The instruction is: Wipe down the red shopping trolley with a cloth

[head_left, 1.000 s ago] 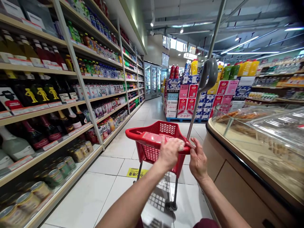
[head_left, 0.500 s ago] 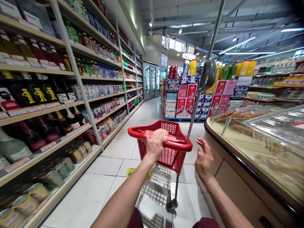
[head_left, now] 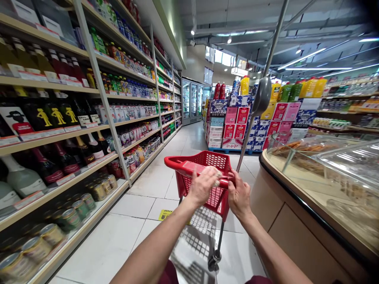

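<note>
Landmark: red perforated plastic wheeled basket (head_left: 181, 163), standing on the white tiled aisle floor, directly ahead of the person.

Left hand (head_left: 203, 187): curled over the near rim of the basket, fingers bent, palm down. A small pale wad (head_left: 218, 174) of soft material sits under the fingertips, pressed on the rim. What the wad is cannot be told; it is too small.

Right hand (head_left: 239, 195): closed on the near right corner of the rim, thumb on top and fingers wrapped below, just beside the foot of the grey metal pull pole (head_left: 261, 99), which slants up and away from the basket.

Surroundings: tall shelving of dark bottles and tins (head_left: 59, 130) to the left of the basket. Curved glass-topped counter (head_left: 322, 173) close on its right. Stacked red and blue cartons (head_left: 237, 122) well beyond it. Yellow floor sticker (head_left: 166, 215) under its near left side.

Judgement on handling: the basket rides on small wheels (head_left: 213, 262), so it is likely to roll under a sideways push. The right hand's grip should brace the corner while the left slides the wad along the rim with flat, even pressure. Work towards the braced corner, not away from it.
</note>
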Demonstrator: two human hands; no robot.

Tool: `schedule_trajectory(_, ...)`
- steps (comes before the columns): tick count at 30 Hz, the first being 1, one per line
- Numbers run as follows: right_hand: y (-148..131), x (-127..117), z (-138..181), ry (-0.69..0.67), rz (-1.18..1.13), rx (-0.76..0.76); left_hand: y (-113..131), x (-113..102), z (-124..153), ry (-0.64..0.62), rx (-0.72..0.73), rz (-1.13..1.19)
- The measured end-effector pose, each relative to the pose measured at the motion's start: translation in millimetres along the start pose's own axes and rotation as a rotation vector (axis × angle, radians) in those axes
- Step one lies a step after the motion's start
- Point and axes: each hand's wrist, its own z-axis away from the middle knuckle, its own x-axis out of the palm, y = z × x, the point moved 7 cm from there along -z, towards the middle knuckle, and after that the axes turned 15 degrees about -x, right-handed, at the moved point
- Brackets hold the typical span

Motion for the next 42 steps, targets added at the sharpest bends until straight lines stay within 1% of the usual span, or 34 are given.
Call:
schedule_trajectory(1,-0.3,-1.7,1.0,0.014,-0.012,-0.001,5.7,2.8,1.4,-0.022,0.068,0.008)
schedule_trajectory(2,-0.5,-3.4,1.8,0.022,-0.028,-0.004,5.0,3.2,1.3,-0.024,0.081,0.012)
schedule_trajectory(3,-0.9,-4.9,2.5,0.024,-0.040,-0.007,-2.4,1.0,-0.5,-0.003,0.033,0.012)
schedule_trajectory(6,-4.1,-8.0,3.3,0.016,-0.020,-0.021,-39.3,-11.8,-4.7,0.099,-0.258,-0.003)
schedule_trajectory(7,-6.4,-8.5,3.0,0.017,0.002,-0.032,-45.4,-14.2,-3.9,0.115,-0.314,-0.001)
schedule_trajectory(8,-9.4,-8.5,2.3,0.020,0.024,-0.049,-44.4,-14.1,-2.8,0.108,-0.313,0.007)
schedule_trajectory(9,-13.0,-8.2,1.4,0.024,0.042,-0.073,-36.5,-11.5,-1.6,0.078,-0.249,0.019)
schedule_trajectory(12,-21.0,-6.8,-0.6,0.031,0.058,-0.117,-4.3,-1.3,3.9,-0.035,0.039,0.055)
schedule_trajectory(13,-21.2,-6.7,-0.7,0.027,0.049,-0.108,-2.0,-0.4,3.8,-0.049,0.067,0.061)
schedule_trajectory(14,-20.3,-6.8,-0.7,0.023,0.034,-0.090,-6.9,-1.6,1.4,-0.039,0.027,0.067)
schedule_trajectory(17,-15.9,-7.7,-1.0,0.012,-0.014,-0.039,-37.7,-9.8,-6.8,0.056,-0.271,0.079)
schedule_trajectory(18,-15.3,-7.9,-1.7,0.012,-0.012,-0.037,-41.3,-10.4,-7.5,0.070,-0.322,0.083)
schedule_trajectory(19,-15.0,-8.2,-2.8,0.017,0.002,-0.040,-37.7,-8.9,-7.8,0.058,-0.310,0.086)
schedule_trajectory(20,-15.1,-8.6,-4.0,0.026,0.021,-0.046,-27.8,-5.6,-7.7,0.023,-0.240,0.088)
schedule_trajectory(22,-15.9,-9.1,-6.0,0.043,0.047,-0.058,-3.4,1.0,-5.3,-0.062,-0.045,0.085)
schedule_trajectory(23,-16.1,-9.2,-6.6,0.048,0.042,-0.056,4.1,2.1,-4.2,-0.090,0.023,0.079)
schedule_trajectory(24,-16.1,-9.1,-6.8,0.050,0.021,-0.048,4.7,0.8,-4.6,-0.095,0.037,0.068)
schedule_trajectory(25,-16.2,-8.6,-6.7,0.046,-0.008,-0.039,-2.1,-2.6,-6.6,-0.076,-0.013,0.054)
schedule_trajectory(28,-17.8,-6.5,-6.2,0.029,-0.052,-0.019,-40.0,-15.3,-11.3,0.041,-0.329,0.012)
schedule_trajectory(29,-18.6,-6.2,-6.2,0.031,-0.039,-0.019,-45.8,-16.2,-10.8,0.061,-0.377,0.006)
schedule_trajectory(30,-19.1,-5.9,-6.3,0.035,-0.021,-0.021,-44.4,-14.2,-10.3,0.058,-0.358,0.007)
schedule_trajectory(31,-19.0,-5.8,-6.3,0.041,-0.006,-0.022,-36.3,-9.8,-9.8,0.029,-0.278,0.014)
schedule_trajectory(33,-17.6,-6.1,-5.9,0.051,-0.005,-0.023,-14.4,-0.4,-7.6,-0.052,-0.070,0.035)
schedule_trajectory(34,-16.3,-6.4,-5.5,0.050,-0.018,-0.022,-8.2,1.4,-7.2,-0.076,-0.015,0.043)
schedule_trajectory(35,-15.0,-6.7,-5.1,0.044,-0.034,-0.020,-8.2,0.3,-8.5,-0.077,-0.022,0.046)
schedule_trajectory(39,-14.2,-8.1,-4.5,0.024,-0.043,-0.023,-35.8,-16.2,-15.7,0.012,-0.298,0.024)
schedule_trajectory(40,-15.0,-8.3,-4.8,0.031,-0.027,-0.028,-37.0,-17.3,-15.6,0.014,-0.315,0.022)
schedule_trajectory(41,-15.9,-8.2,-5.2,0.040,-0.010,-0.033,-33.2,-15.9,-15.0,-0.003,-0.282,0.028)
schedule_trajectory(42,-16.5,-7.8,-5.4,0.049,0.004,-0.038,-26.0,-12.7,-13.9,-0.036,-0.211,0.041)
